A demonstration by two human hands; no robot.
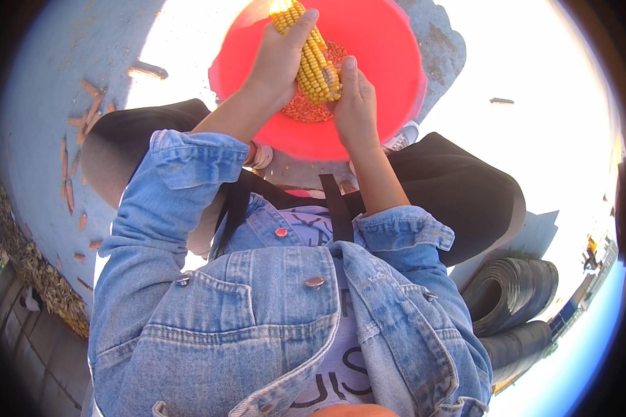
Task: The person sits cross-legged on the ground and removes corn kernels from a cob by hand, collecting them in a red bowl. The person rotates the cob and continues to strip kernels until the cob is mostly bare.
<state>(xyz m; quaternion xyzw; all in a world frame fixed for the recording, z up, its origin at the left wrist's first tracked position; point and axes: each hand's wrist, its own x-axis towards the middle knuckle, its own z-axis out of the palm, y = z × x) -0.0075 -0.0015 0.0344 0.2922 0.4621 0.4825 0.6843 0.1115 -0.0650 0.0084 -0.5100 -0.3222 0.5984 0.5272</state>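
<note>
A yellow ear of corn (313, 65) slants over a red plastic basin (391, 52), its upper end in bright sun. My left hand (277, 60) is wrapped around the ear from the left, thumb pressed along its upper part. At the ear's lower right end, my right hand (359, 99) has its fingers curled against the side and its thumb pointing up. Beside that thumb, a patch of the ear (329, 74) is bare of kernels. Loose corn kernels (308, 110) lie in the bottom of the basin, tinted red, partly hidden by the ear and hands.
Several stripped cobs (91, 112) lie scattered on the concrete floor (47, 94) at the left. A single cob (146, 72) is nearer the basin. Rolls of dark sheet material (516, 292) stand at lower right. Dry husks (36, 271) form a heap at far left.
</note>
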